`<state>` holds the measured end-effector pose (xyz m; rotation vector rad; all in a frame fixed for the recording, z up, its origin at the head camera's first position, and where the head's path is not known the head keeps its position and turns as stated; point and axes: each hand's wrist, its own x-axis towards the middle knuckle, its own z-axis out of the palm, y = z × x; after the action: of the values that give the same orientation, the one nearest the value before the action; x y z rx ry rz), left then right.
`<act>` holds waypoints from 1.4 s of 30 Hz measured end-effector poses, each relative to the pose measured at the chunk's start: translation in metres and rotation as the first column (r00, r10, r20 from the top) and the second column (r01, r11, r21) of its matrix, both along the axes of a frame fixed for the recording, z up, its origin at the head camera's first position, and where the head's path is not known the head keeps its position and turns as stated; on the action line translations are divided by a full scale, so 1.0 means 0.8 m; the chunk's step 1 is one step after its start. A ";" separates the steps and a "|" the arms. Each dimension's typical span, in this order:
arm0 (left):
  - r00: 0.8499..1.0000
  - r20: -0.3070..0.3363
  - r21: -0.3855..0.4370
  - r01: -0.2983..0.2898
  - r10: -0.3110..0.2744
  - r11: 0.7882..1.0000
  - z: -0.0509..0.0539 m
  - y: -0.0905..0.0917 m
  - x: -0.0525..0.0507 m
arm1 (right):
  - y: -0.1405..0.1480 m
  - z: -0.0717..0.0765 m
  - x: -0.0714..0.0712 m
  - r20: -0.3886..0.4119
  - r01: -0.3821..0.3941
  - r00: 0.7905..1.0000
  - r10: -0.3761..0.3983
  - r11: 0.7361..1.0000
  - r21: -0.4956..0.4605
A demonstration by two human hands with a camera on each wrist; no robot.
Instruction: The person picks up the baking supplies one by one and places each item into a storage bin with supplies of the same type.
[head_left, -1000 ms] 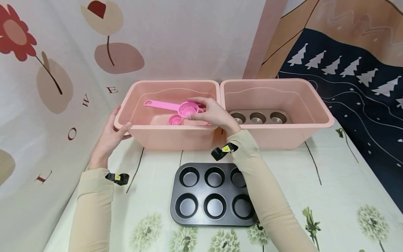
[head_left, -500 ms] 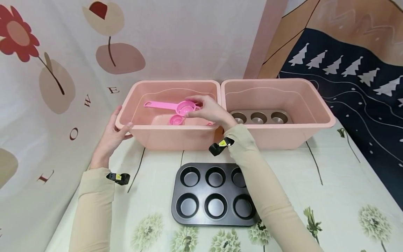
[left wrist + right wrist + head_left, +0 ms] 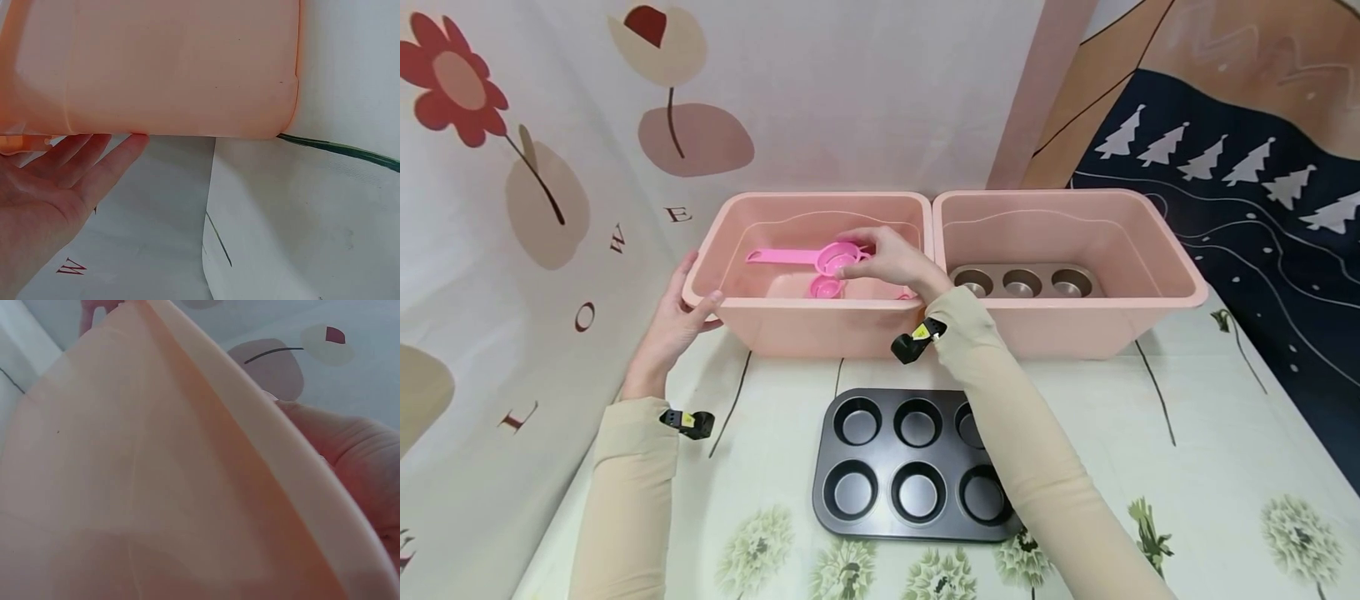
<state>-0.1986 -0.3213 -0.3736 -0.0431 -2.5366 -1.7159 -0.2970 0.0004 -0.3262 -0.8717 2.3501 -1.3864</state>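
In the head view, my right hand (image 3: 895, 261) reaches into the left pink bin (image 3: 808, 321) and pinches a pink measuring cup (image 3: 837, 257) by its bowl end. Its long handle points left. A smaller pink measuring cup (image 3: 826, 287) sits just below, and a bit of pink shows under the wrist. My left hand (image 3: 673, 327) holds the bin's left front corner, thumb at the rim. The left wrist view has the left hand's fingers (image 3: 115, 164) against the bin's outer wall (image 3: 181, 69). From the right wrist, the bin wall (image 3: 137, 450) hides most of the right hand (image 3: 362, 456).
A second pink bin (image 3: 1075, 329) stands right beside the first, with a brown muffin tin (image 3: 1022, 283) inside. In front on the flowered cloth (image 3: 760, 483) lies a dark muffin pan (image 3: 883, 454), partly covered by my right forearm. A printed curtain (image 3: 850, 100) hangs behind.
The right hand has shifted slightly left within the bin, and the pink measuring cup has turned a little. The left hand keeps its place at the bin's corner. The whole head view has drifted slightly.
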 end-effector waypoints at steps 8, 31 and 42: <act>1.000 -0.007 0.033 0.003 -0.003 0.999 -0.001 -0.001 -0.002 | -0.002 -0.001 -0.001 0.010 -0.002 1.000 0.002 1.000 0.023; 0.999 -0.031 0.063 0.027 -0.025 0.998 -0.003 -0.003 -0.004 | -0.004 -0.001 -0.001 0.056 -0.003 0.998 0.000 0.999 0.049; 0.999 -0.026 0.096 0.020 -0.018 0.995 -0.004 -0.001 -0.003 | 0.001 -0.001 0.006 0.037 0.006 0.999 -0.004 0.998 -0.060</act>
<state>-0.2011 -0.3223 -0.3766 -0.0831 -2.4405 -1.8298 -0.2921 0.0013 -0.3269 -0.8494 2.2957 -1.4692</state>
